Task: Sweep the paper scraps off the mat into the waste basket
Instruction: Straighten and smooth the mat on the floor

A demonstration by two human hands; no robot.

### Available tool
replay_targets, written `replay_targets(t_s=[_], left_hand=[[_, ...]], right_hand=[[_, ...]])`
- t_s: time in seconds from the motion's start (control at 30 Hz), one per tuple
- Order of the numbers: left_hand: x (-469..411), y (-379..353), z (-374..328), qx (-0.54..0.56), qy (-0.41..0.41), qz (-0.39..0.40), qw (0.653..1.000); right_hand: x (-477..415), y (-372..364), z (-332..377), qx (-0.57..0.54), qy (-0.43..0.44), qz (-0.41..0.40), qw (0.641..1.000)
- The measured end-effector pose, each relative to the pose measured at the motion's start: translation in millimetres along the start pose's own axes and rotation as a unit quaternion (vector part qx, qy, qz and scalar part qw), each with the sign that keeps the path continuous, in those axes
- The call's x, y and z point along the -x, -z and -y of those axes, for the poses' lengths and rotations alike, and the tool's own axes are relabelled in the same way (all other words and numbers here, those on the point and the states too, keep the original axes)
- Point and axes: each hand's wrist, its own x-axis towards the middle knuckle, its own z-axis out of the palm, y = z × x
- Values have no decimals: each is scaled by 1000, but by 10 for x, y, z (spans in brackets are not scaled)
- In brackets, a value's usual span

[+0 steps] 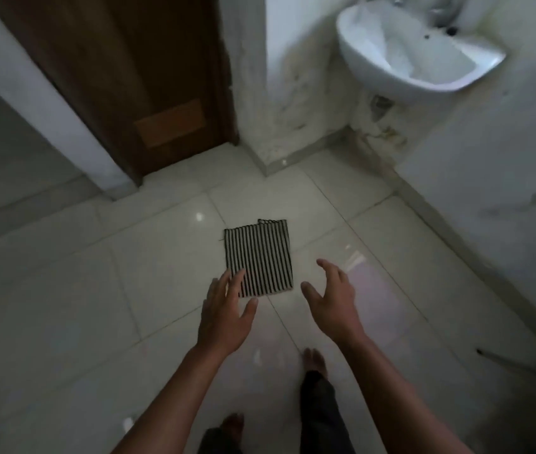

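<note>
- Striped mat (260,253): flat on the tiled floor (96,290), middle of the scene, far edge a little frayed and uneven.
- No paper scraps to be made out on the stripes or on the tiles around them; dim and blurred, so small bits could be lost in the pattern.
- No waste basket anywhere in view; impossible to say where the scraps are meant to land.
- Left hand (224,312) over the mat's near left corner, fingers (225,280) spread wide and straight, holding nothing; cannot tell whether touching the cloth or hovering above it.
- Right hand (330,299) just beside the near right corner, apart from the mat, fingers (329,267) wide and slightly curved, thumb out, holding nothing.
- Reads as a reach toward the mat with both hands, not as a sweeping stroke.
- Progress, as a judgement only: either very early, with the sweep not yet begun, or close to finished, with the mat already clean; nothing here settles which.
- Left to confirm or do: gathering any scraps toward one edge, bringing them to the basket, checking the stripes closely.
- Nearer in: two bare feet (315,358) on the tiles below the hands, a dark trouser leg above one.
- Farther out: wooden door (129,77) far left, white sink (374,70) on the wall far right.
- Thin dark thing (505,360) on the floor at the right by the wall, too blurred to name.
</note>
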Motion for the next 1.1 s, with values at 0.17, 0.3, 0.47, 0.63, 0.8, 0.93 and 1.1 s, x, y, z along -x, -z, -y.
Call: replay_targets(t_s=[0.17,0.3,0.47,0.63,0.8,0.93,1.1], left_hand=[[-614,-490,125,39,77,-31,996],[-1309,-1145,616,44,64,-25,997],[-2487,-2357,1980,-41,-8,4,999],[-3505,-3643,3346,-119,-60,53,990],[-3974,-4495,3903,-150,-90,64,982],[-4064,-4860,4052,-209,-46,138,967],[-3927,-5032,4087,-168,-20,122,978]], right_hand=[[-991,-227,-298,21,33,64,997],[-1856,-775,-856,1,19,116,993],[-3206,-2053,-2326,-37,-34,150,987],[-4267,-3313,-3764,-27,-27,150,988],[-4810,-3939,-4407,-63,-46,91,993],[-4969,-4163,-4510,-131,-100,77,983],[-4816,-4272,-4147,-124,37,72,989]])
